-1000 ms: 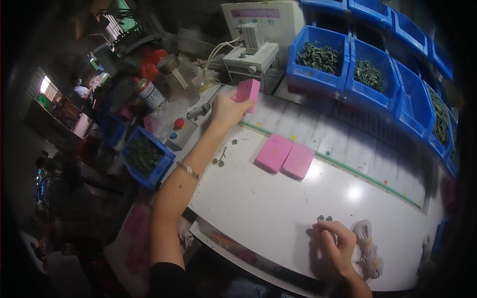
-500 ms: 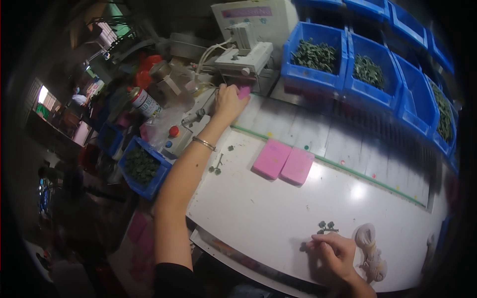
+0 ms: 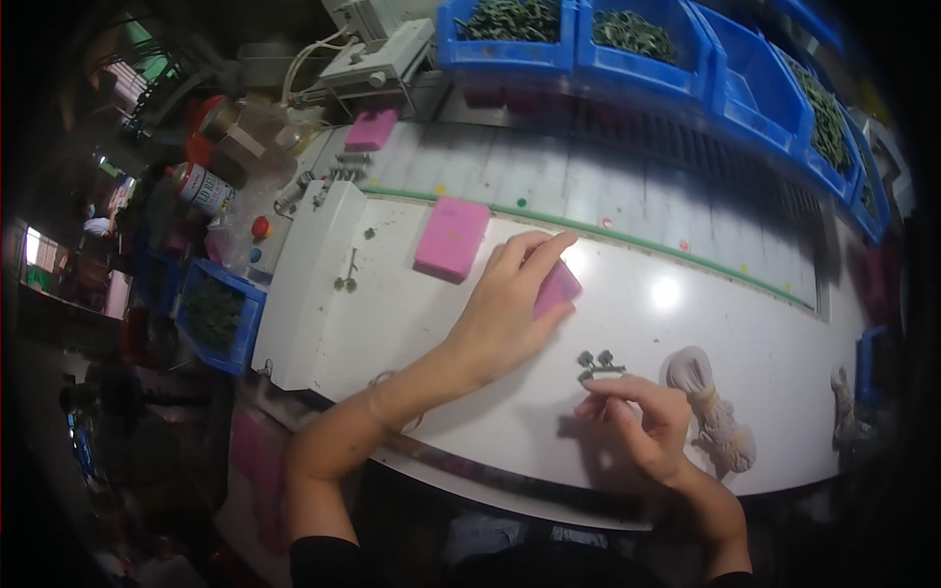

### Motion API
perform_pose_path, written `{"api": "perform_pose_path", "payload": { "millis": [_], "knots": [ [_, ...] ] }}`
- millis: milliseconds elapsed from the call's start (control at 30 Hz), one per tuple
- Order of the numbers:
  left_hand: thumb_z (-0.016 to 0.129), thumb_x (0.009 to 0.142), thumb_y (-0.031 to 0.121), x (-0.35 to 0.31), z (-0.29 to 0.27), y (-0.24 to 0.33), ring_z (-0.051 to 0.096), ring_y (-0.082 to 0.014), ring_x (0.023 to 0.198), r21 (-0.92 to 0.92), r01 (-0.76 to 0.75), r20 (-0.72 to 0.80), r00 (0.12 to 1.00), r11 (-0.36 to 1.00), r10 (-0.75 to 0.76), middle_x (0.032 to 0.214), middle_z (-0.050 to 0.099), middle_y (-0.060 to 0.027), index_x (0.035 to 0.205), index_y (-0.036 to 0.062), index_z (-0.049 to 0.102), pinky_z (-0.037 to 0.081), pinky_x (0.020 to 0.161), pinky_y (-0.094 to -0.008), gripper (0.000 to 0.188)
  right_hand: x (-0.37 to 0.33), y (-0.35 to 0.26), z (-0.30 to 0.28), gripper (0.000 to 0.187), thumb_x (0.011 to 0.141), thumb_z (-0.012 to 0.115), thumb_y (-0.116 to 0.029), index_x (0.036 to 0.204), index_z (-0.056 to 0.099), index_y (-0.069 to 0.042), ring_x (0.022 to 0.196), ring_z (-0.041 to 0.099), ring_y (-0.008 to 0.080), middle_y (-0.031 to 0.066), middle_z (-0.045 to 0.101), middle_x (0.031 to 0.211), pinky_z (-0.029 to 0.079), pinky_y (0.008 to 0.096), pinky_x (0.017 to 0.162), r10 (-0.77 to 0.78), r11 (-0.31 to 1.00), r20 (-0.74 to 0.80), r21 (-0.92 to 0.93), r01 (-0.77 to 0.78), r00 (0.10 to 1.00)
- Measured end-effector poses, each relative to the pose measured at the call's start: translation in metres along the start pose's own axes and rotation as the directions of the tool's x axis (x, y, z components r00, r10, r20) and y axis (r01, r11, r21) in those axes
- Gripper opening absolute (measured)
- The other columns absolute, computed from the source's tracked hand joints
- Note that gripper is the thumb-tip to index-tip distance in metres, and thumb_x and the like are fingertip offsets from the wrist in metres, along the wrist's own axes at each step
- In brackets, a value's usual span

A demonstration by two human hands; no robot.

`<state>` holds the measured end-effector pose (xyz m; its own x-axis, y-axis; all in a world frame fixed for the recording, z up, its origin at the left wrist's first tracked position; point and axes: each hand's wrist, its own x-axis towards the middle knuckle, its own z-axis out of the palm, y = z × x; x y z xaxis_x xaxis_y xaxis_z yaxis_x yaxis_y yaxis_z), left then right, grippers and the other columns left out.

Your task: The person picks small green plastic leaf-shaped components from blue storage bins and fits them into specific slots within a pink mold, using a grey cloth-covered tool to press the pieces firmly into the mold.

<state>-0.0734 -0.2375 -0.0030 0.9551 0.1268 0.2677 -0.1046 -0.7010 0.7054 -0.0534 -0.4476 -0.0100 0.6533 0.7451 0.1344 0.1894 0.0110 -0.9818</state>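
Plainly, through my remote feed, the white bench point(image 3: 520, 441) filled most of the view, with a pale, green-edged panel point(image 3: 637, 176) across its far side. Beyond that I saw a row of blue bins point(image 3: 637, 71), several of them holding grey-green pieces, and at the far left a small white machine point(image 3: 377, 64). The left hand point(image 3: 551, 276) reached across the middle of the bench, arched over a pink block point(image 3: 557, 290), its thumb at the near edge and its fingers over the far side; I could not tell whether it had closed its grip. The right hand point(image 3: 598, 397) hung half curled near the front of the bench, and I could not tell whether its fingertips pinched anything. A second pink block point(image 3: 451, 238) lay flat to the left of the left hand, near the green edge, and a third pink block point(image 3: 371, 129) sat just beside the machine. Right of the right hand lay a tied pale bundle point(image 3: 711, 407). Smallest were the dark green sprigs point(image 3: 596, 363), just beyond the right fingertips.
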Motion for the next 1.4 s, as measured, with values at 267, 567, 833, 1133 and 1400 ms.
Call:
{"api": "perform_pose_path", "payload": {
  "millis": [267,567,833,1133,1400],
  "knots": [
    [0.068,0.067,-0.006,-0.091,0.02,0.052,0.049,-0.0312,0.111,-0.436,-0.088,0.087,0.987,0.896,0.139,0.123,0.043,-0.0214,0.125,-0.0072,0.042,0.042,0.094,-0.0346,0.064,-0.023,-0.017,0.003,0.042,0.069,0.078,-0.028,0.062,0.043,-0.005,0.044,0.043,0.0131,0.003,0.044,0.053,0.035,0.0253,0.042,0.172,0.963,0.098,-0.227,-0.146,0.98],
    [0.067,0.068,-0.001,-0.112,0.033,0.062,0.053,-0.0396,0.109,-0.235,0.075,0.144,0.989,0.969,-0.042,0.122,0.044,-0.0342,0.131,-0.0156,0.025,0.046,0.088,-0.0337,0.077,-0.028,0.0,0.0,0.027,0.08,0.066,-0.023,0.085,0.05,-0.001,0.055,0.05,0.019,0.0082,0.05,0.065,0.04,0.0292,0.051,0.252,0.967,0.307,-0.061,-0.246,0.917],
    [0.057,0.077,0.001,-0.105,0.042,0.069,0.062,-0.0157,0.082,-0.308,0.188,0.056,0.982,0.932,-0.18,0.094,0.062,-0.019,0.123,-0.0127,0.043,0.049,0.074,-0.025,0.05,-0.039,0.009,0.007,0.014,0.081,0.048,-0.006,0.092,0.049,0.001,0.062,0.051,0.035,0.016,0.051,0.073,0.042,0.0389,0.057,0.127,0.984,0.204,-0.146,-0.098,0.971],
    [0.051,0.083,0.001,-0.107,0.047,0.071,0.061,-0.0099,0.071,-0.114,0.21,-0.024,0.976,0.971,-0.214,0.087,0.065,-0.0138,0.117,-0.0095,0.05,0.049,0.066,-0.0233,0.035,-0.039,0.01,0.014,0.015,0.081,0.044,-0.003,0.095,0.049,0.002,0.068,0.049,0.0314,0.0156,0.048,0.079,0.043,0.0366,0.063,0.002,0.997,0.102,-0.082,0.006,0.995],
    [0.058,0.079,0.002,-0.109,0.053,0.061,0.059,-0.0189,0.053,-0.265,0.259,-0.158,0.939,0.929,-0.306,0.069,0.06,-0.0137,0.111,-0.0046,0.055,0.047,0.05,-0.028,0.033,-0.058,0.017,-0.001,0.028,0.083,0.041,-0.004,0.109,0.048,0.004,0.078,0.053,0.0249,0.0151,0.052,0.092,0.044,0.0309,0.072,0.057,0.993,0.056,-0.111,-0.05,0.997]
  ]
}}
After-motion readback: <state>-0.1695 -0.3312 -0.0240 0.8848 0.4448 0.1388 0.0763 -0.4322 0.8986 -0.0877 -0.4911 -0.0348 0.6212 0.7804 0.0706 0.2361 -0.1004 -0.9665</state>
